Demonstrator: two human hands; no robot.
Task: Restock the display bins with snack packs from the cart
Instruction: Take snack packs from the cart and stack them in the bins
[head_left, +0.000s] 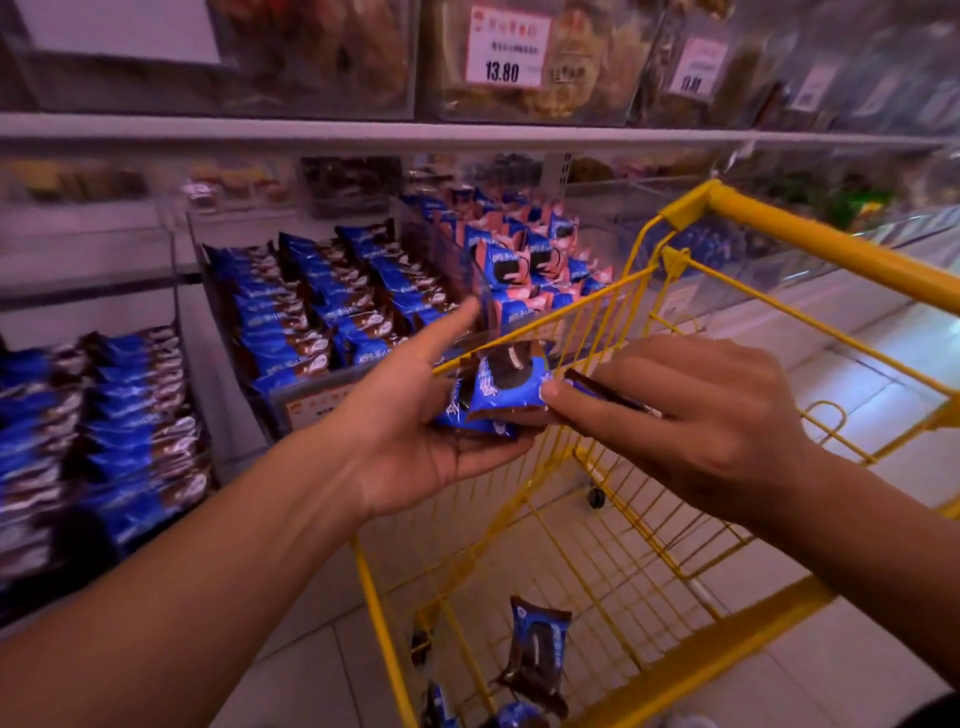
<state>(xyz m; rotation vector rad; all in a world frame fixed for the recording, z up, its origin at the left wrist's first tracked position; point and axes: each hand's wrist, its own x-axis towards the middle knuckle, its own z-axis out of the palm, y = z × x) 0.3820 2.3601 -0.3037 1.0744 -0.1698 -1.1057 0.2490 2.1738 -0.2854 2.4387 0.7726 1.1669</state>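
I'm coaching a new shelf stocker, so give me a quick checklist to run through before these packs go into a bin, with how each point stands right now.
1. Packs secured: ok. The left hand cradles a small stack of snack packs from below, and the right hand pinches the top pack's edge.
2. Matching bin within reach: ok. The blue-pack bin sits just beyond the left hand.
3. Room in that bin: cannot tell; its rows look nearly full.
4. Path clear: not ok. The yellow cart rim crosses right in front of the packs.
5. Stock left in cart: ok. A loose pack lies on the cart floor, with others at the frame's edge.
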